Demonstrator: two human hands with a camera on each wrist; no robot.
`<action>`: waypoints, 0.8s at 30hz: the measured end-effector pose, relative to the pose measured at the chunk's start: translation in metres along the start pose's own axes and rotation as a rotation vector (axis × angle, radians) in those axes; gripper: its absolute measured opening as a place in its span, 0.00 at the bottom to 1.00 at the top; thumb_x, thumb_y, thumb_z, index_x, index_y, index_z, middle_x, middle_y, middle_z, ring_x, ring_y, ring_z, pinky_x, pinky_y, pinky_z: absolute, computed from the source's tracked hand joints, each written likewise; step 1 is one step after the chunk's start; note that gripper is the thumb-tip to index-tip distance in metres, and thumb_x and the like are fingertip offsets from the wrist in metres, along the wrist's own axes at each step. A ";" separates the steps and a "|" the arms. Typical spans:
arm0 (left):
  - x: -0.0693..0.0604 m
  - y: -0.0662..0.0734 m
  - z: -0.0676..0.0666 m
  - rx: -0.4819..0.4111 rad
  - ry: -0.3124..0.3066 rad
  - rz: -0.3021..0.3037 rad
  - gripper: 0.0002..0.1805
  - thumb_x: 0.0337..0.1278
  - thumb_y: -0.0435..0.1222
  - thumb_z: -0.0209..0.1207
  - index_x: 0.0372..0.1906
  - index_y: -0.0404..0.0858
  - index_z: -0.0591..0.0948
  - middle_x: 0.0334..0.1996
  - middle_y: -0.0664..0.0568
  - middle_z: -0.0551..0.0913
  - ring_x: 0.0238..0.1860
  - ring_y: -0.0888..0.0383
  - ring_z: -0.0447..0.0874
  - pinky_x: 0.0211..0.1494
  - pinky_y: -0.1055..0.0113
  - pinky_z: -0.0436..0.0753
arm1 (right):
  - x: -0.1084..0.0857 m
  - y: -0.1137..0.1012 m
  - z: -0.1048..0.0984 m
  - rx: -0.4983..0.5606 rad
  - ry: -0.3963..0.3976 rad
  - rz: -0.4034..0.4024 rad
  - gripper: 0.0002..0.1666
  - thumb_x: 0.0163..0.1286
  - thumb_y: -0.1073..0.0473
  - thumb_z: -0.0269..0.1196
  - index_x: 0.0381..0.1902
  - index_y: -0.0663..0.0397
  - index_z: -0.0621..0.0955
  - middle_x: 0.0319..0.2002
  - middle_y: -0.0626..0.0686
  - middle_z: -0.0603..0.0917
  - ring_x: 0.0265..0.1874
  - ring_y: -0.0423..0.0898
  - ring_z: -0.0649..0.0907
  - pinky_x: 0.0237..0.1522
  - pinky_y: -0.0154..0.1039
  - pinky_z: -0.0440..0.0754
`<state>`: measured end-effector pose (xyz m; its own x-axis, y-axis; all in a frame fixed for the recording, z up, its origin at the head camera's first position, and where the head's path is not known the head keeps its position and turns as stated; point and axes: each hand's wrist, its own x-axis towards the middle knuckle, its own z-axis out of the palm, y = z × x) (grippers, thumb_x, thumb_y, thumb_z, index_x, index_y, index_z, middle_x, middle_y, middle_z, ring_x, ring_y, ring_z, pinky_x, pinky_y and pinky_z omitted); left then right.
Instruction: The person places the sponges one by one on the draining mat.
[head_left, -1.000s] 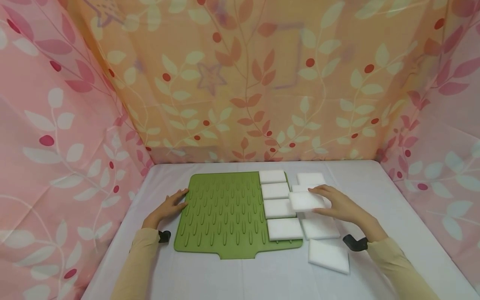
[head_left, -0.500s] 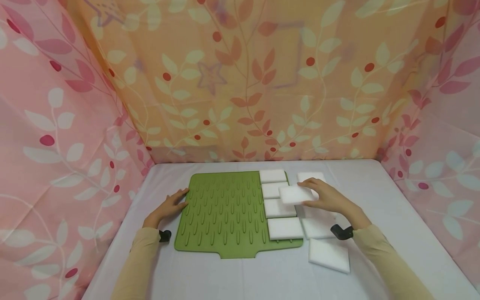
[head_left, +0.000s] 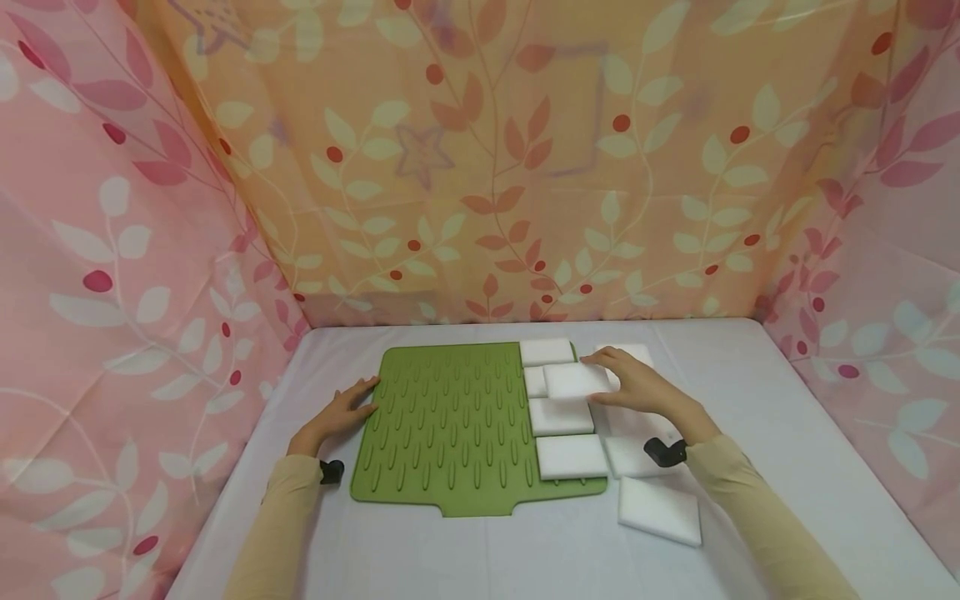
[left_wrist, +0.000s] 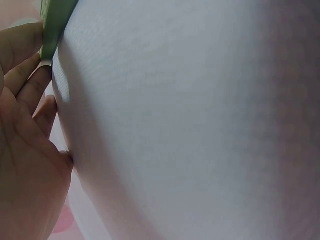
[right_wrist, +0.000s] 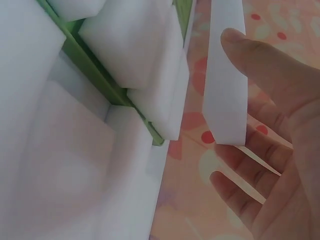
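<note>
A white sponge block (head_left: pixel 572 381) is pinched between the thumb and fingers of my right hand (head_left: pixel 637 387). It hangs above the right side of a green ridged mat (head_left: pixel 442 425), partly covering another white block (head_left: pixel 534 382) that lies there. In the right wrist view the held block (right_wrist: pixel 225 85) shows edge-on, with the thumb on one side and fingers on the other. My left hand (head_left: pixel 337 417) touches the mat's left edge, its thumb and fingers spread. The left wrist view shows those fingers (left_wrist: pixel 32 90) against the green edge (left_wrist: pixel 56 27).
More white blocks lie in a column along the mat's right side, such as the near one (head_left: pixel 572 457). Others rest on the white table (head_left: pixel 525 554) to the right, including a slanted one (head_left: pixel 658 511). Floral cloth (head_left: pixel 480 208) encloses the back and sides.
My right hand has carried the sponge block leftward and slightly away, from over the blocks beside the mat to above the mat's right column. My left hand has stayed at the mat's edge.
</note>
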<state>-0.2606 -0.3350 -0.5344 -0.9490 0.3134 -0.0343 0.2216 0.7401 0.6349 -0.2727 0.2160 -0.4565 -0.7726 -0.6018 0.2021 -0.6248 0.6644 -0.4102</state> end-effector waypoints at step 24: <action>-0.002 0.005 0.000 -0.006 0.000 -0.010 0.33 0.65 0.41 0.52 0.70 0.35 0.56 0.70 0.35 0.53 0.71 0.36 0.44 0.66 0.34 0.31 | 0.043 -0.005 0.003 -0.060 -0.001 0.046 0.38 0.51 0.42 0.70 0.57 0.52 0.76 0.50 0.54 0.74 0.51 0.52 0.74 0.51 0.51 0.75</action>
<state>-0.2576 -0.3317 -0.5309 -0.9511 0.3062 -0.0404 0.2108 0.7394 0.6394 -0.3021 0.1857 -0.4485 -0.8005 -0.5705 0.1834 -0.5943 0.7165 -0.3652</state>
